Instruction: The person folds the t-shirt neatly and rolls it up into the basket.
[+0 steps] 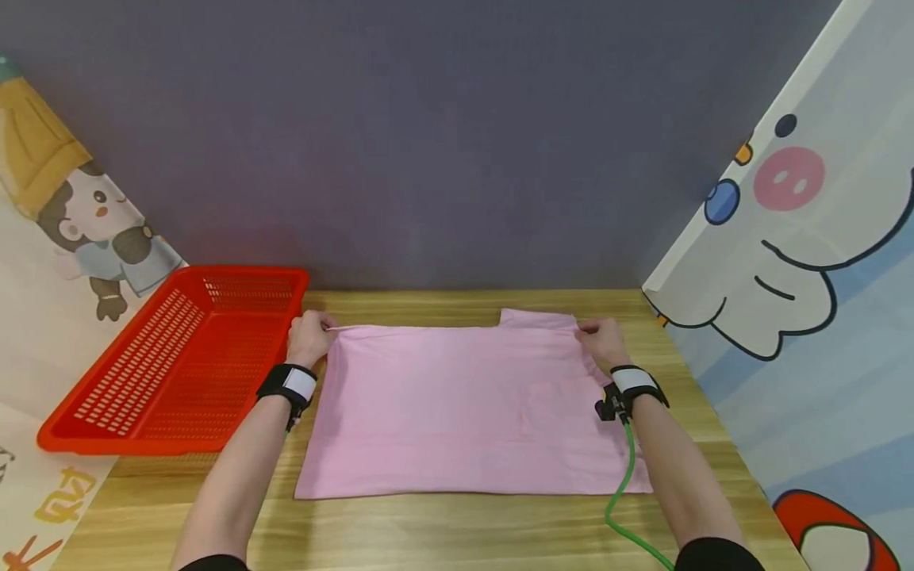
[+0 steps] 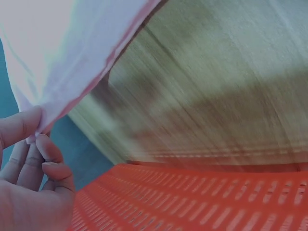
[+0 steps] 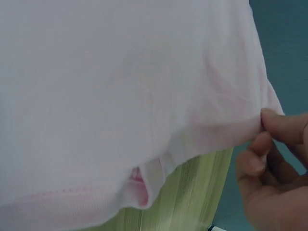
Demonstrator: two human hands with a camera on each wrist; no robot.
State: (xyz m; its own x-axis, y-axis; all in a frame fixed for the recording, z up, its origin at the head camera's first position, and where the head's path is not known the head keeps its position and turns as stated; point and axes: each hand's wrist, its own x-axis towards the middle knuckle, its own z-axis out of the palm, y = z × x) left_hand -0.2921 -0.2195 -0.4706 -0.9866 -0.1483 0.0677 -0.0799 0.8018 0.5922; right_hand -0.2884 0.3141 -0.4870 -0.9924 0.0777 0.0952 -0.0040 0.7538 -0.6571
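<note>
A pink cloth garment (image 1: pixel 457 412), folded into a wide rectangle, lies over the wooden table, with a small flap sticking out past its far edge on the right. My left hand (image 1: pixel 310 339) pinches its far left corner between thumb and fingers; the left wrist view shows that corner of the garment (image 2: pixel 62 53) raised off the table. At the far right corner, my right hand (image 1: pixel 604 342) pinches the edge in the same way. In the right wrist view the garment (image 3: pixel 120 106) hangs from the fingers, and a hemmed, slightly gaping edge shows below.
A red plastic basket (image 1: pixel 200 373) with slotted walls stands left of the garment, close beside my left forearm. Behind the wooden table (image 1: pixel 428 531) rises a dark grey panel (image 1: pixel 457 143). A green cable (image 1: pixel 628 484) runs from the right wrist strap. Cartoon-printed sheets flank both sides.
</note>
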